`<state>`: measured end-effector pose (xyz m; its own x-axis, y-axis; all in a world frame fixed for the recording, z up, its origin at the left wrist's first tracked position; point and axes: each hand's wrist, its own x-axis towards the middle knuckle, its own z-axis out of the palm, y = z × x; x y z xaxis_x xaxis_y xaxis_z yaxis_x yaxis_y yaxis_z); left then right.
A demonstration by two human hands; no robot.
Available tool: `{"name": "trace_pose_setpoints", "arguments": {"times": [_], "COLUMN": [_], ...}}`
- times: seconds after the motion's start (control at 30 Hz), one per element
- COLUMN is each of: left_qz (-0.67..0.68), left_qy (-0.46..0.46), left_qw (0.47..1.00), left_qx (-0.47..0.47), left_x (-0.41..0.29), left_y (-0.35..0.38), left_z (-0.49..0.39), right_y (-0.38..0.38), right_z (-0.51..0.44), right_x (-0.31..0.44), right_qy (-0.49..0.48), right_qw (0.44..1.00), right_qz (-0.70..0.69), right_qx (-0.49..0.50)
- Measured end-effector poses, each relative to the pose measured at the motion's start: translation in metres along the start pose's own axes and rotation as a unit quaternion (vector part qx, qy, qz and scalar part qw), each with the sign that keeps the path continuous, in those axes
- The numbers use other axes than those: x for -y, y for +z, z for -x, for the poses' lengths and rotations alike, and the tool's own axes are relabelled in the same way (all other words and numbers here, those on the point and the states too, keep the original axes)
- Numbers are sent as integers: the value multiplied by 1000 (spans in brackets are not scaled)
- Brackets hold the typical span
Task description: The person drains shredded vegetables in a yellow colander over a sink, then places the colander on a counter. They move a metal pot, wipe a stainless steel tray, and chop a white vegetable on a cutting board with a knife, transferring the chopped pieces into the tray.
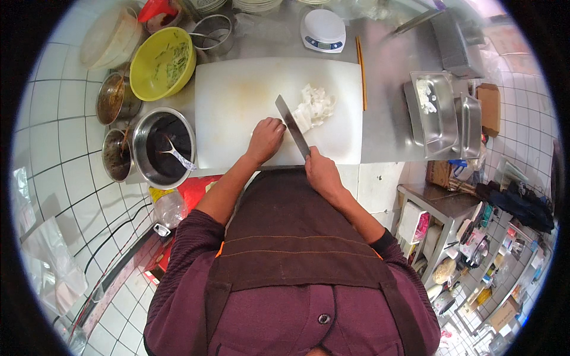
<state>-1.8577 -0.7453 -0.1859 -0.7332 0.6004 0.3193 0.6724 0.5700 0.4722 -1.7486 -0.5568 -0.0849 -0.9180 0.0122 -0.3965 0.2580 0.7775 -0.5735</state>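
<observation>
My right hand [321, 172] is closed around the handle of a cleaver [292, 127], whose blade points away over a white cutting board [231, 102]. Just left of the blade, my left hand [267, 140] rests on the board with its fingers curled; a bit of something white shows at its edge, and what lies under the fingers is mostly hidden. A pile of white cut pieces [315, 107], seemingly food, lies to the right of the blade and partly against it.
Left of the board stand a yellow bowl [156, 66] with green shreds, a steel bowl [138, 147] of dark liquid with a spoon, and smaller pots. A digital kitchen scale [323, 29] is behind the board. Chopsticks [361, 73] and steel trays [434, 142] are at right.
</observation>
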Motion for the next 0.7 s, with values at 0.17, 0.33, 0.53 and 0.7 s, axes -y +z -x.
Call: {"name": "trace_pose_setpoints", "arguments": {"times": [0.17,0.33,0.53,0.7], "left_qz": [-27,5,0,0], "left_qy": [-12,-6,-9,-14], "left_qw": [1000,1000,1000,1000], "left_qx": [3,-15,-27,-12], "left_x": [1,-3,-4,1], "left_y": [3,-1,-14,-7], "left_z": [4,7,14,20], "right_y": [28,35,14,37], "right_z": [-14,-61,-22,-18], "right_x": [-4,7,4,2], "right_qy": [-9,-33,-44,-10], "right_qw": [1000,996,998,1000], "right_qz": [24,3,-8,16], "right_qx": [-15,-77,-34,-4]}}
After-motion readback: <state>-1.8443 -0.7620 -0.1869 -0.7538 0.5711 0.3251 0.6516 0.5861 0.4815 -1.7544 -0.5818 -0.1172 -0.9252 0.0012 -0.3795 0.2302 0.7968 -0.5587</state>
